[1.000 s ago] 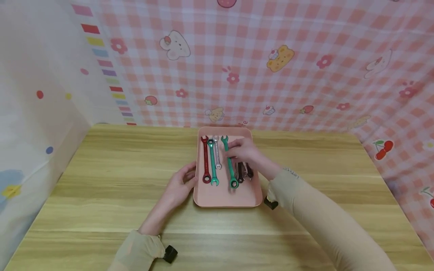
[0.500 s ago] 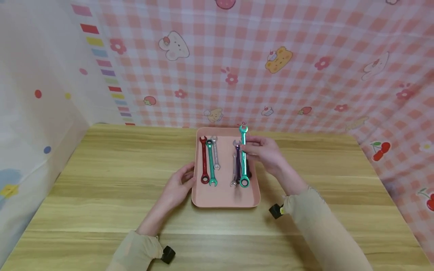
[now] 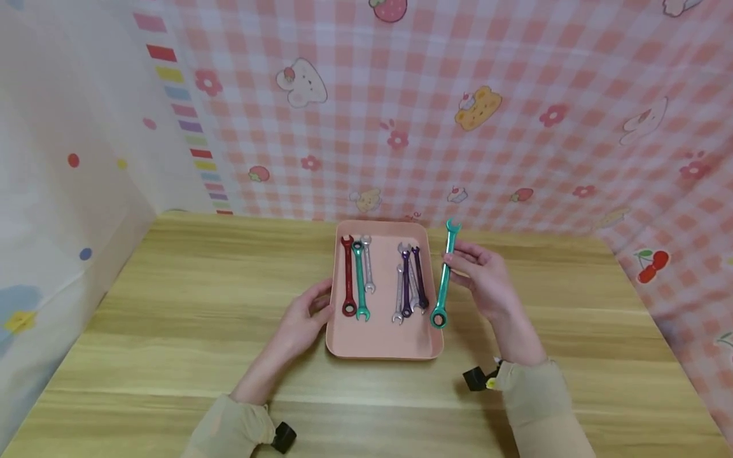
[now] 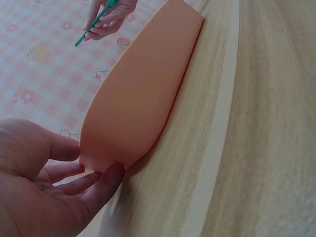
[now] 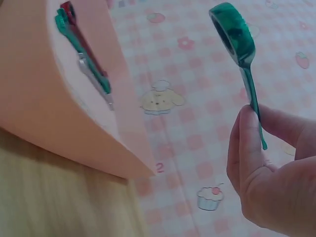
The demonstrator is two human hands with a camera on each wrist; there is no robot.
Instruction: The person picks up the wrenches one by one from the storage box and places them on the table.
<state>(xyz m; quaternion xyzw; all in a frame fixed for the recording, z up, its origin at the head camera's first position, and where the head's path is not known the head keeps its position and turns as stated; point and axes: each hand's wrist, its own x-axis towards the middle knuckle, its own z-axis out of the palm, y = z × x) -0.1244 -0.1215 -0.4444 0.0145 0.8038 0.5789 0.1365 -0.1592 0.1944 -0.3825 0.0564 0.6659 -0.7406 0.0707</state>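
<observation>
- Green wrench (image 3: pixel 444 280) pinched in my right hand (image 3: pixel 487 283), raised just beside the tray's (image 3: pixel 383 346) right side.
- Long axis runs away from me, ring end nearest.
- My left hand (image 3: pixel 303 321), fingers apart, touches the tray's left wall, wrench beyond reach.

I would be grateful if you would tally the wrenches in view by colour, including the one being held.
Red wrench: 1
Green wrenches: 2, one in the tray and one in the right hand
Silver wrenches: 3, one partly hidden
Purple wrenches: 2
Total: 8
</observation>
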